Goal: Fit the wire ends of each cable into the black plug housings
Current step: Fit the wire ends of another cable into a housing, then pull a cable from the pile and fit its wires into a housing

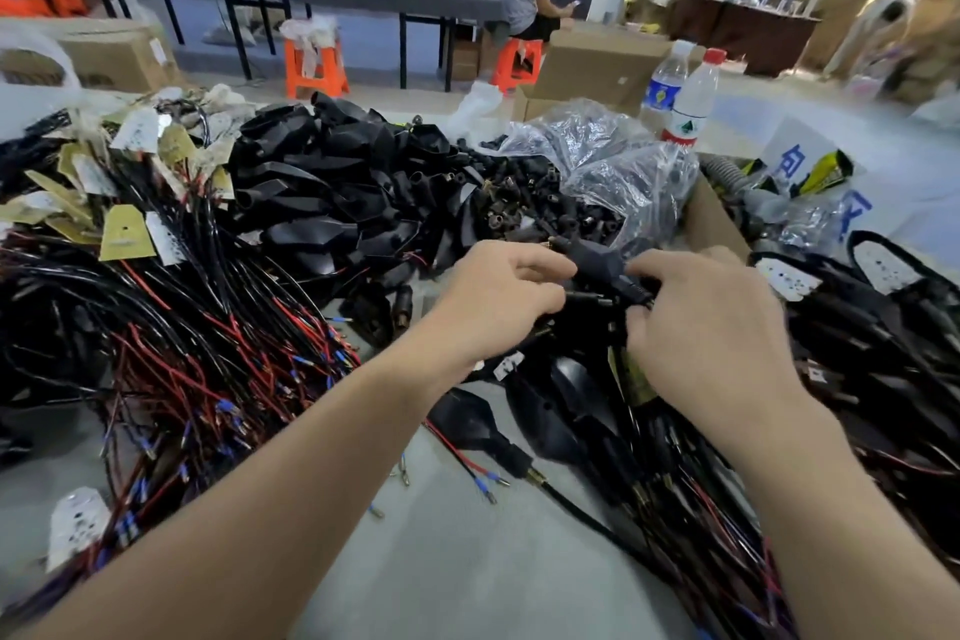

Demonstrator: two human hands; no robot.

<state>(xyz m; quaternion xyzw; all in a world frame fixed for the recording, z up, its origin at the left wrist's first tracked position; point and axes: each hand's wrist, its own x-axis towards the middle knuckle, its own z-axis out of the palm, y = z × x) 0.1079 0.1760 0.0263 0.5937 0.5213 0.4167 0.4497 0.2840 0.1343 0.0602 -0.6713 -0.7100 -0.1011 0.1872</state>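
Across grey worktop [457, 561], workshop room; cartons [597, 62] and orange stools [314, 68] behind. Tagged cables [182, 327] heaped left, loose plug housings [322, 182] piled centre, clear bag [623, 172] and two bottles [693, 99] beyond, crowding the reach. Left hand [498, 301] and right hand [711, 327], fingers curled, pinch one held housing [602, 265] between them, above the piles.

Two hands meet over a cluttered grey surface [457, 561], the left hand [498, 299] and the right hand [711, 327] both pinching a black plug housing [602, 265] between curled fingers. A tangle of red and black cables [182, 327] with tagged ends spreads at left. A heap of black housings [337, 182] lies beyond, beside a clear plastic bag [613, 161]. Two water bottles [680, 88] stand at the far right.
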